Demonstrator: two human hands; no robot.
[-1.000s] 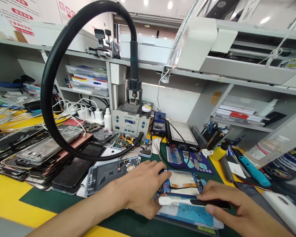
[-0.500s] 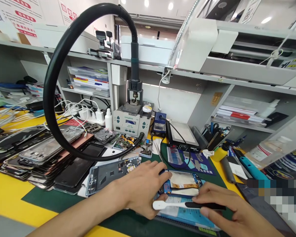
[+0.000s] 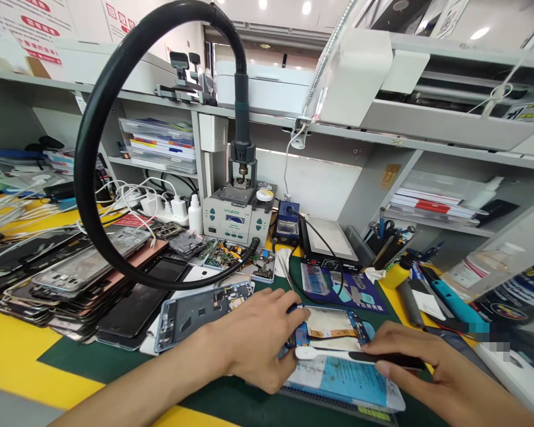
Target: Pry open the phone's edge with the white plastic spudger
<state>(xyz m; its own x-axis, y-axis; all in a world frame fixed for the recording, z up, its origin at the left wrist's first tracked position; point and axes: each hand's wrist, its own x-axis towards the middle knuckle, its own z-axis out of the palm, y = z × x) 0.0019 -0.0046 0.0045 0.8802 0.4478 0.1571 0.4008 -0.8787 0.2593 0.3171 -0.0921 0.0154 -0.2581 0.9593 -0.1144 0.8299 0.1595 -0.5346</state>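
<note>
A: Where's the opened phone (image 3: 331,323)?

B: In front of the grey control box (image 3: 234,218) and to its right, lying on a blue-and-white packet (image 3: 347,381) on the counter (image 3: 20,350).

A: And how does it look?

B: Blue-rimmed, with a pale cream bay in the middle — an orange ribbon (image 3: 333,334) runs lengthwise across it, and small blue and dark parts crowd the visible ends.

A: What about the hands?

B: The left hand (image 3: 262,332) grips one end, fingers over the top. The right hand (image 3: 422,359) pinches a black-and-white tool (image 3: 360,356) between thumb and fingers. Its white head sits by the edge facing away from the control box — whether they touch, I can't tell.
</note>
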